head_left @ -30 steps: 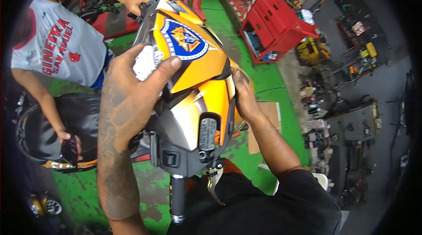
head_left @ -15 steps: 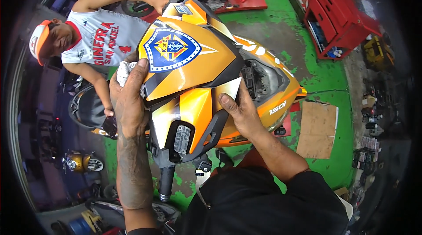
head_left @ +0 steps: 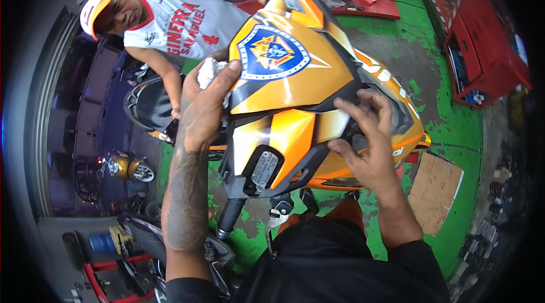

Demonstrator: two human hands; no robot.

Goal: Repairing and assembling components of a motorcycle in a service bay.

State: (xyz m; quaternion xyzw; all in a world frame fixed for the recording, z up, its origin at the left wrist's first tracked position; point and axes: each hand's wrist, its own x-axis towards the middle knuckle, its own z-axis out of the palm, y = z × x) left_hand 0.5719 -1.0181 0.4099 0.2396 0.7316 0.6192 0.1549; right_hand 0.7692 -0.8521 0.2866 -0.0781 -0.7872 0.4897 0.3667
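The orange-and-black front cover (head_left: 318, 84) of a motor scooter, with a blue shield sticker (head_left: 272, 53), lies in front of me over the handlebar. My left hand (head_left: 207, 104) is closed around a crumpled white rag (head_left: 210, 73), its thumb on the cover's left edge. At the cover's right side, my right hand (head_left: 372, 144) has its fingers spread and bent, with fingertips at or near the lower right edge; whether they touch is unclear. Below sits an orange-and-white handlebar cowl (head_left: 292, 138) with a dark oval display (head_left: 265, 168). The black left handle grip (head_left: 231, 218) points toward me.
A person in a white jersey (head_left: 187, 25) stands at the far left, one hand on the far end of the handlebar. A red tool cabinet (head_left: 482, 47) is at the right, a flat cardboard sheet (head_left: 436, 192) on the green floor, and a small yellow motorbike (head_left: 125, 165) at left.
My right hand has loosened from the cover's right corner, and its fingers now show spread apart. The view has shifted, so everything sits farther right. My left hand keeps the rag at the cover's edge.
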